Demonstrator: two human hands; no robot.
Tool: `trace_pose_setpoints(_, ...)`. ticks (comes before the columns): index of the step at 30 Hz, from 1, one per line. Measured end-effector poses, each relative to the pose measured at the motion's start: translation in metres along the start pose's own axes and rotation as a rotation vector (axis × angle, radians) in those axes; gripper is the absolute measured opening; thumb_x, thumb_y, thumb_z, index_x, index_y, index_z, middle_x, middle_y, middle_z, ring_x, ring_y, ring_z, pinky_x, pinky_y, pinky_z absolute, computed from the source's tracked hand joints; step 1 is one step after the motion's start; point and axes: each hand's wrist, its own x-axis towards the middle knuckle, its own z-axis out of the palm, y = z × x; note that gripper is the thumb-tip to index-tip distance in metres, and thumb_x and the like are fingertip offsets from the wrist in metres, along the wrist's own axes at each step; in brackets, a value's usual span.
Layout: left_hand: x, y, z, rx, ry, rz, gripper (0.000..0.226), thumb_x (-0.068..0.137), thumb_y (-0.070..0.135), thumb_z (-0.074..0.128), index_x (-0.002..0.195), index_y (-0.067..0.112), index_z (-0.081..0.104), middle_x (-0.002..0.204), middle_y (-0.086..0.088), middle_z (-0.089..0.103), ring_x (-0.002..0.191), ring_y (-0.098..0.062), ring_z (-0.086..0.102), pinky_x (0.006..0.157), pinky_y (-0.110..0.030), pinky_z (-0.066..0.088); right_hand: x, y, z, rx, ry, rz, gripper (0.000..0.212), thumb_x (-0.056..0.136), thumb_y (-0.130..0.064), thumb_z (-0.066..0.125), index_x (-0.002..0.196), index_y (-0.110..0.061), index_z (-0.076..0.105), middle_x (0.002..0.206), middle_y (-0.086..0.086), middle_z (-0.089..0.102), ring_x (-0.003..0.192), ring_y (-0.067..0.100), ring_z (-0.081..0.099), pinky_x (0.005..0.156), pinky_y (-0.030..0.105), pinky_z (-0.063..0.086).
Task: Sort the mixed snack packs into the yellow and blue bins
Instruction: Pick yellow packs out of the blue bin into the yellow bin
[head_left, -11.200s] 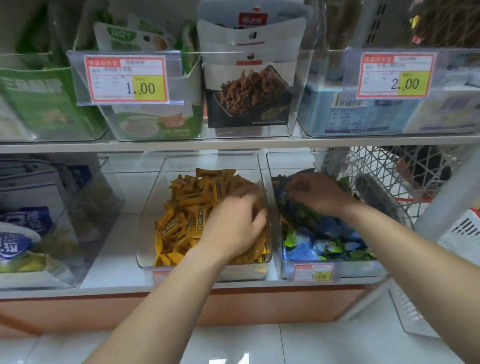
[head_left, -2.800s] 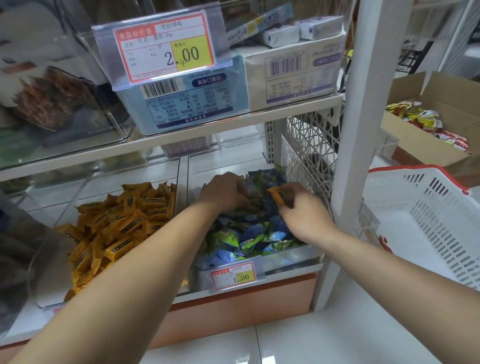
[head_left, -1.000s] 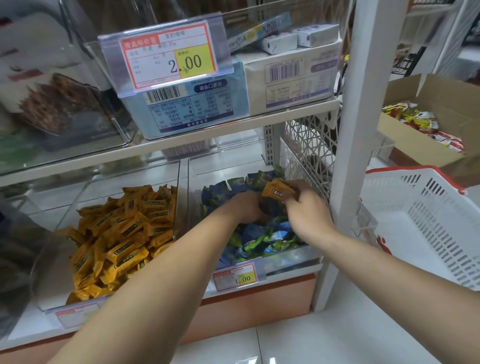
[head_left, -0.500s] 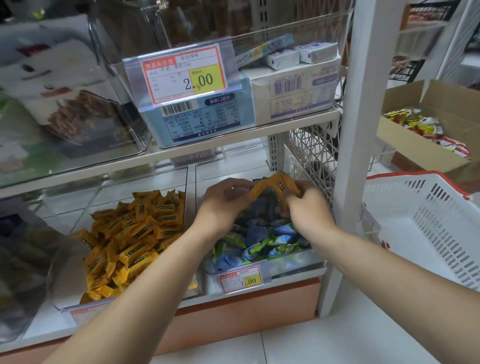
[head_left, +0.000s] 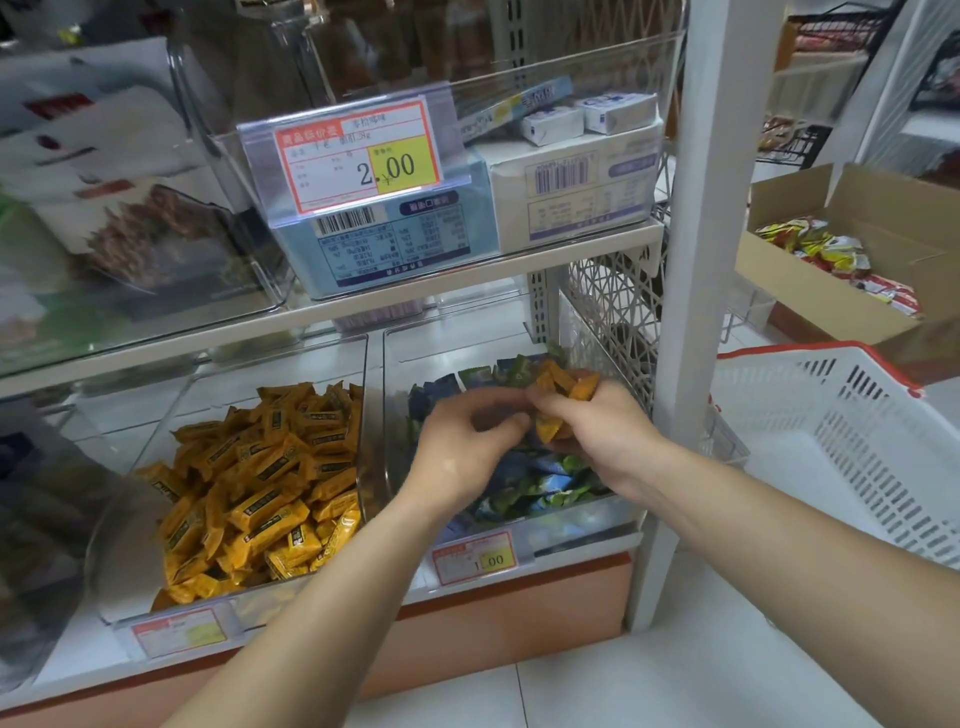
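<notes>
The head camera looks down at a shop shelf. Two clear bins sit side by side on the low shelf. The yellow bin (head_left: 119, 545) is on the left, full of a heap of yellow snacks (head_left: 260, 493). The blue bin (head_left: 576, 530) is on the right, and blue and green packs (head_left: 535, 480) lie in it.

Both hands are over the blue bin, close together. The right hand (head_left: 602, 441) has its fingers curled round a few yellow packs (head_left: 558, 384). These yellow packs are held up just above the blue and green ones, near the back of the blue bin. The left hand (head_left: 462, 447) is just beside them. Its fingers are bent and its fingertips are right by the lowest yellow pack. The hands are a bit blurry there, so I cannot tell if the left hand pinches a pack or only touches it.

A small price tag (head_left: 475, 558) is stuck on the front of the blue bin. A bigger price tag (head_left: 358, 156) hangs on a clear bin on the shelf above. A white post (head_left: 696, 260) stands just to the right of the blue bin. Past the post is a white basket (head_left: 841, 441) with a red rim. Behind it a cardboard box (head_left: 810, 296) holds bright snack bags (head_left: 826, 249).
</notes>
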Motion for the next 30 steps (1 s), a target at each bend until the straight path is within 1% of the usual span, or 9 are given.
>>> trace_pose_setpoints(4, 0.035, -0.006, -0.013, 0.263, -0.006, -0.096, 0.017, 0.088, 0.02, 0.07, 0.088, 0.036, 0.072, 0.089, 0.021, 0.071, 0.089, 0.0, 0.065, 0.084, -0.023, 0.049, 0.007, 0.01, -0.016, -0.587, 0.152, -0.203, 0.016, 0.086, -0.029, 0.074, 0.09, -0.016, 0.065, 0.074, 0.001, 0.067, 0.069, 0.014, 0.06, 0.06, 0.025, 0.044)
trace_pose_setpoints(8, 0.079, -0.01, -0.001, 0.474, -0.147, -0.053, 0.012, 0.089, 0.022, 0.07, 0.099, 0.026, 0.074, 0.1, 0.009, 0.071, 0.097, -0.01, 0.065, 0.088, -0.024, 0.047, 0.008, 0.019, -0.021, -0.963, 0.036, -0.164, 0.017, 0.083, -0.034, 0.071, 0.086, -0.021, 0.061, 0.07, -0.013, 0.057, 0.062, 0.001, 0.047, 0.049, 0.014, 0.03)
trace_pose_setpoints(13, 0.112, -0.026, 0.026, 0.617, -0.49, -0.062, 0.034, 0.09, 0.044, 0.067, 0.117, 0.023, 0.069, 0.123, -0.001, 0.065, 0.112, -0.019, 0.058, 0.094, -0.034, 0.045, 0.015, 0.027, -0.023, -1.0, -0.012, -0.124, 0.016, 0.078, -0.03, 0.072, 0.074, -0.017, 0.066, 0.062, -0.013, 0.056, 0.057, -0.004, 0.047, 0.041, 0.008, 0.032)
trace_pose_setpoints(15, 0.115, -0.038, 0.033, 0.75, -0.591, -0.052, 0.05, 0.089, 0.056, 0.062, 0.13, 0.027, 0.061, 0.135, -0.001, 0.056, 0.117, -0.017, 0.053, 0.094, -0.033, 0.042, 0.014, 0.026, -0.023, -1.016, -0.025, -0.15, 0.013, 0.075, -0.03, 0.073, 0.082, -0.021, 0.068, 0.064, -0.016, 0.055, 0.058, -0.001, 0.049, 0.044, 0.005, 0.034)
trace_pose_setpoints(17, 0.118, -0.048, 0.034, 0.88, -0.623, -0.007, 0.051, 0.091, 0.054, 0.059, 0.135, 0.027, 0.056, 0.141, -0.003, 0.051, 0.123, -0.022, 0.05, 0.1, -0.035, 0.041, 0.012, 0.024, -0.023, -1.009, -0.043, -0.16, 0.024, 0.071, -0.034, 0.075, 0.092, -0.025, 0.068, 0.07, -0.016, 0.059, 0.064, 0.003, 0.053, 0.046, 0.005, 0.035)
trace_pose_setpoints(21, 0.121, -0.05, 0.02, 0.881, -0.65, 0.017, 0.036, 0.089, 0.044, 0.067, 0.117, 0.021, 0.065, 0.123, 0.0, 0.058, 0.112, -0.022, 0.054, 0.089, -0.033, 0.043, 0.007, 0.017, -0.023, -0.927, -0.104, -0.16, 0.049, 0.06, -0.069, 0.071, 0.094, -0.035, 0.063, 0.081, -0.02, 0.065, 0.072, -0.009, 0.056, 0.049, 0.007, 0.034)
trace_pose_setpoints(24, 0.122, -0.042, 0.001, 0.933, -0.643, 0.016, 0.03, 0.086, 0.046, 0.07, 0.1, 0.02, 0.066, 0.104, -0.001, 0.064, 0.095, -0.021, 0.059, 0.078, -0.033, 0.047, 0.001, 0.016, -0.019, -0.871, -0.102, -0.16, 0.06, 0.065, -0.087, 0.045, 0.095, -0.038, 0.064, 0.083, -0.019, 0.066, 0.076, -0.006, 0.058, 0.062, 0.014, 0.042)
trace_pose_setpoints(27, 0.121, -0.033, -0.023, 1.028, -0.6, -0.011, 0.033, 0.084, 0.053, 0.069, 0.078, 0.022, 0.059, 0.083, -0.001, 0.062, 0.079, -0.021, 0.06, 0.067, -0.034, 0.046, -0.002, 0.023, -0.015, -0.98, -0.086, -0.214, 0.045, 0.087, -0.066, 0.04, 0.106, -0.033, 0.064, 0.098, -0.003, 0.066, 0.092, 0.022, 0.063, 0.072, 0.033, 0.046)
trace_pose_setpoints(30, 0.121, -0.03, -0.044, 1.196, -0.528, -0.051, 0.031, 0.086, 0.052, 0.066, 0.092, 0.022, 0.058, 0.095, -0.003, 0.062, 0.085, -0.022, 0.058, 0.068, -0.034, 0.045, -0.005, 0.03, -0.015, -1.124, -0.068, -0.338, 0.023, 0.092, -0.044, 0.052, 0.11, -0.035, 0.063, 0.104, -0.002, 0.067, 0.096, 0.025, 0.062, 0.067, 0.032, 0.04)
